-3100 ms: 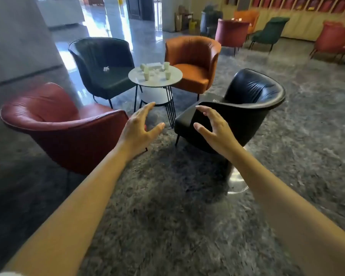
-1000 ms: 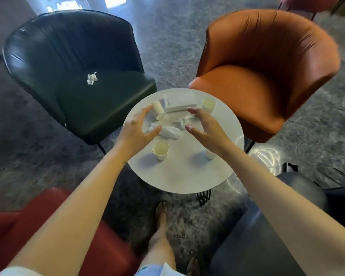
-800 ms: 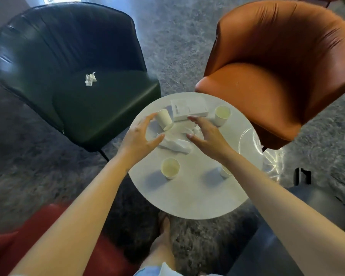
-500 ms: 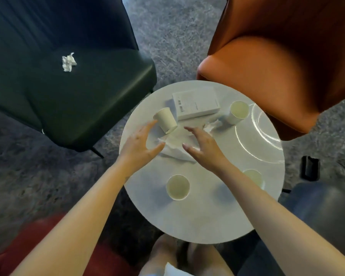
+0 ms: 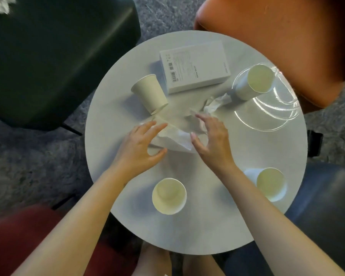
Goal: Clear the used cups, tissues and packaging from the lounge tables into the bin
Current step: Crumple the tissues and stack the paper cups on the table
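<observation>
Both hands are hovering low over the round white table [image 5: 217,216]. The left hand [image 5: 139,148] and right hand [image 5: 211,142] are spread wide, fingers lightly curved, gripping nothing. The crumpled tissue [image 5: 175,140] is lying between them, its edges at their fingertips. Just beyond the left fingers a tipped paper cup [image 5: 149,93] is lying on its side, with a white carton [image 5: 194,65] sitting further out. An upright cup [image 5: 169,196] is standing behind the wrists.

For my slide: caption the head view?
Left hand and right hand flank crumpled tissue among four paper cups and a box on a table.
</observation>
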